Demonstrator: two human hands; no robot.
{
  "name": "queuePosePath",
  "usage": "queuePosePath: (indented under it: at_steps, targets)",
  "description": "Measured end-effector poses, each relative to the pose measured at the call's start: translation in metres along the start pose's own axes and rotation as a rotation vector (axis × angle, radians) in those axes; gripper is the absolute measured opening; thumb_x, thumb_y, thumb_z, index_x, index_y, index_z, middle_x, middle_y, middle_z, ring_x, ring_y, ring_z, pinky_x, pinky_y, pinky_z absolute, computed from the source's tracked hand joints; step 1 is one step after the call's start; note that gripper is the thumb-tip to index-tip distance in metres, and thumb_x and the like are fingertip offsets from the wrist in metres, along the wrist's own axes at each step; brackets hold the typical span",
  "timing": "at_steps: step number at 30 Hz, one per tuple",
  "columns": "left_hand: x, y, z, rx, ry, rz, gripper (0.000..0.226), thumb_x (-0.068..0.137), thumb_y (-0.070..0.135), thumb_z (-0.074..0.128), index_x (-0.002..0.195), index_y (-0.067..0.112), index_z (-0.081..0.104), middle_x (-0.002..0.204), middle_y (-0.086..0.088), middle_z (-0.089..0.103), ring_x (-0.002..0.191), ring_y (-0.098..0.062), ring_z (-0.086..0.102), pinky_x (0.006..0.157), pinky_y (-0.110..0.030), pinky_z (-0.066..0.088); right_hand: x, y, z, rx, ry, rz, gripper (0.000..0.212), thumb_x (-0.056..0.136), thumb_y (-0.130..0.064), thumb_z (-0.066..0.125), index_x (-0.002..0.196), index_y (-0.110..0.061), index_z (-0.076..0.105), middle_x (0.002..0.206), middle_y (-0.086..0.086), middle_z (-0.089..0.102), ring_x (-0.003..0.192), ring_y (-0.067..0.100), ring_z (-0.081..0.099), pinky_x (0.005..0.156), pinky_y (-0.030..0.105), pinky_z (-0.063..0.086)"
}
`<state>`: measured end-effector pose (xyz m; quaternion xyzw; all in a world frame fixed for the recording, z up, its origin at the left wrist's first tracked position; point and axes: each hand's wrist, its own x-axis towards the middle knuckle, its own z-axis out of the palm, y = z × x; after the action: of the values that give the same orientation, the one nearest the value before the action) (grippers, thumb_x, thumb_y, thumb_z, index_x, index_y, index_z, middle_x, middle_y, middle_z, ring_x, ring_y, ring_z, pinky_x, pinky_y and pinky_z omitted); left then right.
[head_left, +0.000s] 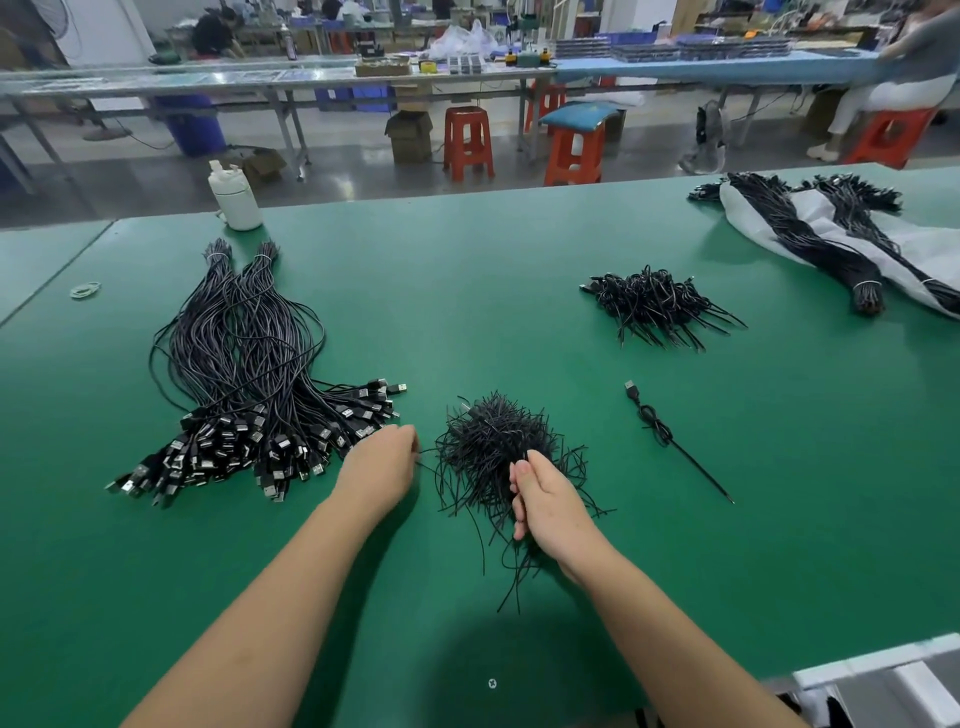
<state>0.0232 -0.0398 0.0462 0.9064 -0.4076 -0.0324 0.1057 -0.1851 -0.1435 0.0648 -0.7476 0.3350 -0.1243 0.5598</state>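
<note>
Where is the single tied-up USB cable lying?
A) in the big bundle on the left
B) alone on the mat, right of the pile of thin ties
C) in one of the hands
B: the single cable lies by itself on the green mat, right of the pile of ties.

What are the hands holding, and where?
The right hand grips a bunch of thin black ties near its middle. The left hand seems to pinch a single tie by its end.
</note>
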Motion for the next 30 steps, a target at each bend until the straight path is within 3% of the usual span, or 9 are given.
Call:
queuePosePath:
  at_steps: [4,8,11,13,17,22,26,28,30]
  targets:
    - [-0.020,-0.013,-0.012,-0.094,0.028,-0.022,0.019,0.098,0.016,0.053,0.105,0.019,0.071,0.103,0.003,0.068,0.088,-0.017,0.062,0.083,-0.036,0.054,0.001,-0.003,0.004,0.078,0.000,-0.006,0.031,0.108,-0.033,0.033,0.087,-0.014,0.046,0.067,-0.004,0.044,0.050,0.010,0.040,0.051,0.027,0.040]
    - [-0.041,-0.006,-0.021,-0.354,0.180,-0.144,0.015,0.093,0.015,0.062,0.101,0.019,0.075,0.091,0.010,0.066,0.078,-0.005,0.059,0.079,-0.028,0.051,-0.004,-0.008,0.012,0.057,-0.075,-0.082,0.031,0.108,-0.036,0.033,0.088,-0.014,0.043,0.060,-0.016,0.046,0.052,-0.001,0.038,0.060,0.025,0.032]
    - [-0.055,0.015,-0.027,-0.318,0.364,-0.065,0.011,0.092,0.016,0.064,0.097,0.016,0.073,0.091,0.007,0.063,0.071,-0.009,0.057,0.071,-0.029,0.050,-0.008,-0.014,0.021,0.012,-0.112,-0.138,0.028,0.107,-0.036,0.034,0.087,-0.019,0.042,0.066,-0.015,0.043,0.058,0.000,0.038,0.064,0.027,0.035]
    - [-0.060,0.028,-0.031,-0.361,0.437,-0.011,0.009,0.091,0.014,0.066,0.096,0.014,0.074,0.091,0.007,0.063,0.070,-0.007,0.055,0.070,-0.024,0.045,-0.010,-0.017,0.027,0.067,-0.153,-0.150,0.026,0.108,-0.034,0.034,0.086,-0.022,0.039,0.062,-0.015,0.038,0.054,0.004,0.033,0.056,0.027,0.033]
    - [-0.071,0.051,-0.038,-0.682,0.343,0.004,0.018,0.086,0.008,0.070,0.082,0.026,0.070,0.079,0.014,0.062,0.072,0.007,0.055,0.066,-0.005,0.036,-0.011,-0.018,0.033,0.167,-0.182,-0.173,0.025,0.109,-0.022,0.031,0.085,-0.018,0.035,0.066,-0.008,0.035,0.048,0.009,0.033,0.050,0.036,0.038]
    - [-0.085,0.060,-0.034,-0.809,0.247,0.018,0.019,0.086,0.007,0.071,0.081,0.025,0.071,0.078,0.008,0.064,0.069,-0.001,0.054,0.064,-0.009,0.038,-0.010,-0.014,0.031,0.114,-0.185,-0.146,0.025,0.108,-0.028,0.034,0.085,-0.020,0.039,0.056,-0.004,0.040,0.044,0.013,0.042,0.056,0.045,0.043]
    - [-0.085,0.058,-0.033,-0.788,0.210,0.011,0.020,0.087,0.007,0.071,0.082,0.027,0.071,0.080,0.007,0.065,0.072,0.001,0.055,0.065,-0.008,0.037,-0.008,-0.015,0.029,0.128,-0.150,-0.123,0.015,0.108,-0.025,0.034,0.110,-0.018,0.047,0.065,-0.004,0.041,0.047,0.012,0.040,0.050,0.036,0.041]
    - [-0.089,0.059,-0.032,-0.717,0.235,0.066,0.016,0.086,0.008,0.073,0.085,0.024,0.074,0.082,0.008,0.066,0.075,-0.001,0.057,0.068,-0.009,0.040,-0.008,-0.016,0.027,0.155,-0.103,-0.106,0.021,0.108,-0.023,0.034,0.096,-0.010,0.044,0.066,0.003,0.036,0.048,0.015,0.037,0.047,0.031,0.037]
    - [-0.094,0.058,-0.029,-0.524,0.324,0.209,0.011,0.087,0.008,0.072,0.094,0.016,0.075,0.084,0.004,0.064,0.072,-0.007,0.059,0.069,-0.019,0.048,-0.008,-0.018,0.025,0.152,-0.050,-0.089,0.027,0.108,-0.023,0.035,0.085,-0.010,0.038,0.065,0.007,0.035,0.048,0.016,0.036,0.044,0.026,0.036]
